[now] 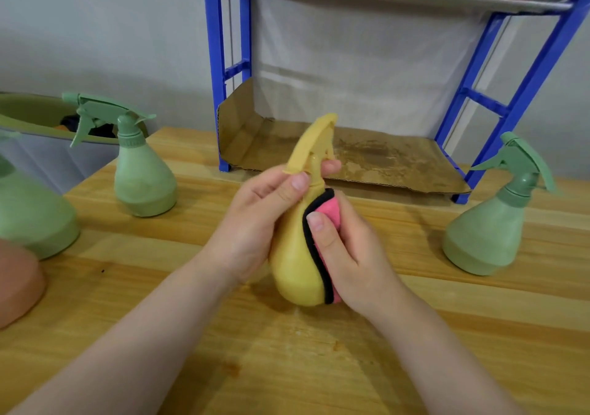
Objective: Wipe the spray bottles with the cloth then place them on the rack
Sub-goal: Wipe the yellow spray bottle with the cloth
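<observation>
Wiping step in hand: yellow spray bottle [295,264] held at table centre, cloth on its side.

Left hand [258,219] grips the bottle neck just under the trigger; right hand [346,255] pinches the pink cloth [329,213] against the body's 3 o'clock flank. Blue rack [498,108], cardboard-lined, stands at 12 o'clock, no bottle on it yet. Green bottles wait at 10 o'clock [143,175] and 3 o'clock [488,226]. Next, probably: rotate the bottle to reach the unwiped side, then lift it onto the rack.
</observation>
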